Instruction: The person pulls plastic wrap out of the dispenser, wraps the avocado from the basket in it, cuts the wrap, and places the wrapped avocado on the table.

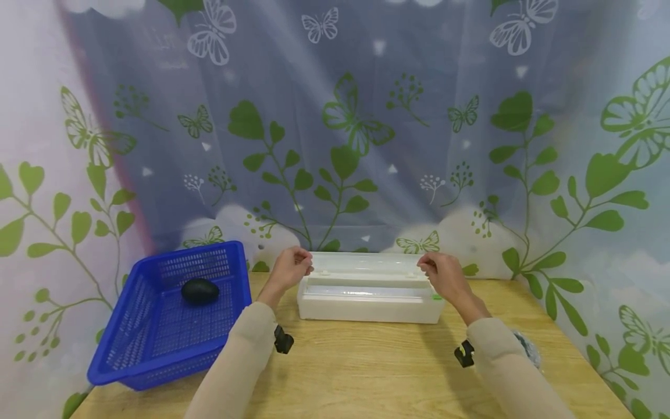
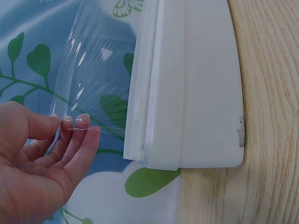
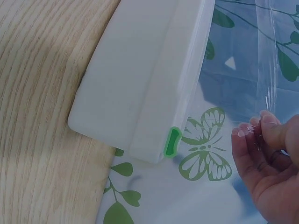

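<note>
A white cling film dispenser [image 1: 369,308] lies lengthwise across the table with its lid raised; the film roll [image 1: 366,291] shows inside. Clear cling film [image 2: 96,70] stretches out of it, taut and slightly creased. My left hand [image 1: 287,270] pinches one corner of the film between thumb and fingers, just beyond the dispenser's left end. At the right end my right hand [image 1: 445,278] pinches the other corner, where the film [image 3: 267,79] gathers into folds. A green slider [image 3: 173,142] sits at the dispenser's right end.
To the left stands a blue plastic basket [image 1: 242,291] holding a dark avocado-shaped fruit [image 1: 200,291]. Partly hidden behind the right forearm is a crumpled greyish thing [image 1: 528,349]. A printed curtain [image 1: 335,192] hangs right behind the wooden table [image 1: 361,372].
</note>
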Demonstrator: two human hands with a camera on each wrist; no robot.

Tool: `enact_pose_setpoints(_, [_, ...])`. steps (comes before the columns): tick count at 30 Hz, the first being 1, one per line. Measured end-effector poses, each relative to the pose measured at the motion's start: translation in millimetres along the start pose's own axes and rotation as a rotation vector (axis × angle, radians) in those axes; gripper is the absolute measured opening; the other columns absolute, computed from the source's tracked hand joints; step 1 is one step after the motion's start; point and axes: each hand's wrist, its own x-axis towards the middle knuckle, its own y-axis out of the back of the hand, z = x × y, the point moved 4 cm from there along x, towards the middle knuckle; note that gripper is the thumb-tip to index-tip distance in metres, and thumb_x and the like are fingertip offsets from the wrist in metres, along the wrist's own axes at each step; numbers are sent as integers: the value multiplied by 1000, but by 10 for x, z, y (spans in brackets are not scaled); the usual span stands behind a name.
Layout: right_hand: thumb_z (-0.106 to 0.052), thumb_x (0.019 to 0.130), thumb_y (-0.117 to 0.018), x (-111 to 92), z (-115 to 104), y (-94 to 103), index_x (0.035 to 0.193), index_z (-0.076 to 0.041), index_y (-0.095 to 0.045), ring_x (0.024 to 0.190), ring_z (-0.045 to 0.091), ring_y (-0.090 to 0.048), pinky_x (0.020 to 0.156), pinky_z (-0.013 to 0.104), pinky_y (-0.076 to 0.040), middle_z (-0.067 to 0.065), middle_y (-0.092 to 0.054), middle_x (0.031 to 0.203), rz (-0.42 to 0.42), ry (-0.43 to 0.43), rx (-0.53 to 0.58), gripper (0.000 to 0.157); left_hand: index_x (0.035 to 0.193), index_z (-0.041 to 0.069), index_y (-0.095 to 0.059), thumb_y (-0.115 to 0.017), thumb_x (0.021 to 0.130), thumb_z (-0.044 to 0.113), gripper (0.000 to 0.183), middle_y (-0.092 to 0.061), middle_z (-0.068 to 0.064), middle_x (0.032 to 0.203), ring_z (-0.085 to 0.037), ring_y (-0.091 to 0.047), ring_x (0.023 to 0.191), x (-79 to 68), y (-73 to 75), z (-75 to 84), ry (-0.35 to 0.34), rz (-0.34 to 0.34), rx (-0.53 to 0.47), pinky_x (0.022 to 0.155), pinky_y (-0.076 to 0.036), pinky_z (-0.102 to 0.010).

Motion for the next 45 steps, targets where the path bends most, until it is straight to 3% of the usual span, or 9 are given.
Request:
enact_pose_setpoints(5, [3, 97, -66, -3, 7, 43, 98, 5, -72, 73, 22, -66, 66, 31, -55, 18, -74, 88, 15, 7, -6, 7, 112, -3, -65, -58, 104, 5, 13, -69, -20, 101, -33, -72, 94, 6, -4, 36, -23, 11, 28, 86, -61, -42])
enact_pose_setpoints(11, [3, 97, -66, 32, -23, 104, 97, 5, -72, 69, 21, -65, 63, 29, -53, 18, -73, 84, 40, 47, -17, 7, 110, -3, -65, -58, 103, 3, 11, -69, -21, 102, -32, -72, 93, 23, 12, 69, -39, 17, 21, 90, -60, -48])
enact_pose_setpoints(19, [4, 97, -66, 90, -80, 184, 97, 6, -73, 70, 24, -65, 64, 31, -53, 19, -73, 85, 55, 53, -16, 7, 113, -3, -64, -57, 104, 6, 14, -69, -19, 104, -30, -70, 94, 37, 69, 144, -37, 21, 26, 82, -60, -38])
enact_pose_setpoints(27, [7, 96, -65, 133, -127, 254, 96, 8, -72, 68, 24, -65, 61, 30, -52, 20, -73, 84, 86, 68, -10, 7, 118, -7, -62, -55, 106, 6, 20, -68, -21, 107, -38, -70, 100, 43, 102, 244, -50, 13, 24, 82, -58, -38])
enact_pose_setpoints(31, [7, 95, -66, 156, -153, 296, 95, 8, -72, 68, 27, -66, 62, 33, -52, 21, -74, 85, 107, 85, -27, 6, 115, -3, -65, -56, 105, 8, 17, -70, -19, 104, -28, -70, 90, 49, 127, 286, -52, 28, 39, 78, -57, -34])
enact_pose_setpoints(34, [7, 95, -66, 166, -175, 326, 97, 8, -72, 70, 28, -67, 63, 34, -54, 21, -74, 86, 97, 81, -24, 6, 113, -1, -66, -56, 106, 9, 16, -70, -17, 103, -22, -68, 87, 45, 147, 323, -57, 36, 47, 79, -57, -34])
enact_pose_setpoints(40, [5, 96, -67, 207, -235, 398, 97, 7, -72, 72, 29, -68, 65, 35, -55, 21, -74, 86, 83, 82, -20, 6, 117, -2, -64, -54, 107, 9, 18, -69, -17, 104, -23, -68, 89, 27, 199, 405, -82, 34, 46, 86, -59, -42])
enact_pose_setpoints(45, [5, 95, -67, 233, -286, 475, 98, 9, -73, 70, 28, -70, 63, 32, -58, 25, -74, 88, 56, 72, -5, 8, 117, -1, -64, -54, 107, 10, 18, -70, -17, 103, -22, -67, 87, 3, 239, 472, -99, 38, 52, 81, -58, -37])
